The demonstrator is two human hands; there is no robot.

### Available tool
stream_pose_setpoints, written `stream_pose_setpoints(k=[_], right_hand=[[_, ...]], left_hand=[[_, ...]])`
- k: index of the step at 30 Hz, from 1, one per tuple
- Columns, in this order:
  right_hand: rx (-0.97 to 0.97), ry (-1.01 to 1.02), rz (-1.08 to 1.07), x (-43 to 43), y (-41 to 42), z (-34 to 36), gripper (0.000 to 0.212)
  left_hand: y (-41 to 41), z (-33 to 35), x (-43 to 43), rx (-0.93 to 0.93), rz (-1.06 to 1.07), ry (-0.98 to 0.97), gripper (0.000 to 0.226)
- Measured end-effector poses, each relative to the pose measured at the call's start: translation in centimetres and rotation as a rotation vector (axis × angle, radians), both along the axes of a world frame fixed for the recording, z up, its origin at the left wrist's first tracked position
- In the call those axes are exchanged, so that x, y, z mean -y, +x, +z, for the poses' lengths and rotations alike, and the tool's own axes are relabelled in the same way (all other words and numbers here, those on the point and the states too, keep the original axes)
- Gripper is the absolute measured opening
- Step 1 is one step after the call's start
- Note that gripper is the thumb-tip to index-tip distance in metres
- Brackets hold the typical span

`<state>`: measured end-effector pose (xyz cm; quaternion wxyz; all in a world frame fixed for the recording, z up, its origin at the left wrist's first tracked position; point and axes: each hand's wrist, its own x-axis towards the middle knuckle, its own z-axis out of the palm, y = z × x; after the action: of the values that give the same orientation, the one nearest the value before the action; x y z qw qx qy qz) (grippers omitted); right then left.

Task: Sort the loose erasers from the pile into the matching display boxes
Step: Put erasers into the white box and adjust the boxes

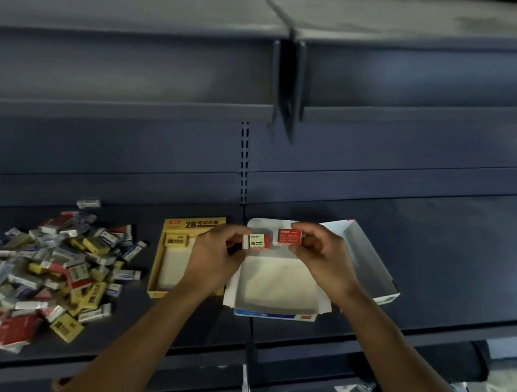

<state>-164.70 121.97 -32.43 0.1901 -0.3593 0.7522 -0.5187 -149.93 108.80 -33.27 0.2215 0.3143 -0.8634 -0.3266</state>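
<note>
My left hand (211, 259) pinches a red-and-white 2B eraser (258, 241) by its left end. My right hand (324, 255) pinches a second red eraser (289, 237) by its right end. Both erasers hang side by side above the back of an open white display box (276, 286), whose floor shows bare. Left of it lies a yellow 2B display box (176, 251) with one yellow eraser (177, 239) in its top corner. A pile of loose erasers (39, 270) in red, yellow, blue and white wrappers spreads over the shelf at far left.
Everything rests on a dark blue metal shelf (454, 250); more shelves rise behind and one sits below. A second white box (369, 260) stands open just right of the first. One stray eraser (88, 203) lies behind the pile.
</note>
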Motion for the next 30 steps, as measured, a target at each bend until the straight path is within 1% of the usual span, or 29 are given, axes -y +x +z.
stream_pose_setpoints(k=[7, 14, 16, 19, 21, 25, 30], right_hand=[[0.091, -0.022, 0.119, -0.5, -0.6, -0.4, 0.028], [0.236, 0.017, 0.153, 1.2, 0.9, 0.2, 0.008], [0.229, 0.067, 0.134, 1.5, 1.4, 0.5, 0.01], [0.168, 0.144, 0.131, 1.7, 1.8, 0.6, 0.018], [0.147, 0.178, 0.118, 1.8, 2.0, 0.4, 0.019], [0.189, 0.142, 0.077, 2.1, 3.2, 0.5, 0.015], [0.16, 0.102, 0.184, 1.9, 4.3, 0.6, 0.021]], left_hand=[[0.0, -0.2, -1.6, -0.012, 0.048, 0.039, 0.033], [1.2, 0.0, -1.1, -0.02, 0.01, 0.072, 0.031], [1.3, 0.1, -0.8, -0.025, 0.0, 0.091, 0.03], [1.5, 0.2, -0.8, -0.051, -0.014, 0.143, 0.028], [1.7, 0.3, -0.7, -0.053, -0.022, 0.171, 0.028], [2.4, 0.4, -0.4, -0.054, -0.023, 0.195, 0.026], [3.2, 0.0, 0.1, -0.047, -0.018, 0.175, 0.024]])
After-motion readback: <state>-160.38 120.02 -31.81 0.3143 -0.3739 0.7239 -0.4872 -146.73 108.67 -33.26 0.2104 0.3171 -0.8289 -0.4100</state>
